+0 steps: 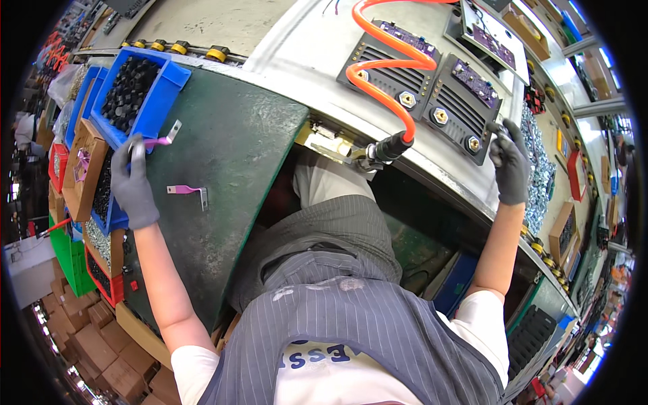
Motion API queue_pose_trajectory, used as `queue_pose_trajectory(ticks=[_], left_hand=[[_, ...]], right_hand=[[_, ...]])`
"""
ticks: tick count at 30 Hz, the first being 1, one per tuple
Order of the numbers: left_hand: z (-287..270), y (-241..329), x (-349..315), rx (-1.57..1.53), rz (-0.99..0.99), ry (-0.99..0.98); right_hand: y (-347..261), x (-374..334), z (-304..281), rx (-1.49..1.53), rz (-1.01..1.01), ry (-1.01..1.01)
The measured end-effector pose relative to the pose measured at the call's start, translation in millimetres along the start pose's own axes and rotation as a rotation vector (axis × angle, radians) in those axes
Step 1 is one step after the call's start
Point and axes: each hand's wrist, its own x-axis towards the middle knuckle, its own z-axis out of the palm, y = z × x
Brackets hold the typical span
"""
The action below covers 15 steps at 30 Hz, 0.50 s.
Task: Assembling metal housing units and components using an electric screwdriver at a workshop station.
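Observation:
My left hand point(135, 185), in a grey glove, is over the green tabletop beside a blue bin. Its fingers close on one end of a bent metal strip with a pink sleeve point(160, 140). A second strip of the same kind point(187, 190) lies on the green surface to its right. My right hand point(511, 164), also gloved, has its fingers curled together by the corner of a dark front panel point(467, 111). Whatever is between those fingertips is too small to make out. Another dark panel point(391, 71) lies alongside, each with brass-coloured connectors and a purple circuit board.
An orange coiled hose point(385, 98) ends in a black-handled tool point(388, 150) at the bench edge. Blue bins point(172, 77) of black parts and a wooden box point(86, 169) stand left. A heap of small metal parts point(538, 179) lies right.

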Motion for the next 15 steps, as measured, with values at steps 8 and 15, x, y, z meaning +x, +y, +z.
queue_pose_trajectory(ticks=[8,15], left_hand=[[150,135,-11,-0.523,0.226,-0.698],[237,183,-39,-0.430,0.428,-0.743]], right_hand=[[-32,12,80,-0.411,-0.112,-0.418],[-26,45,99,-0.700,-0.335,-0.576]])
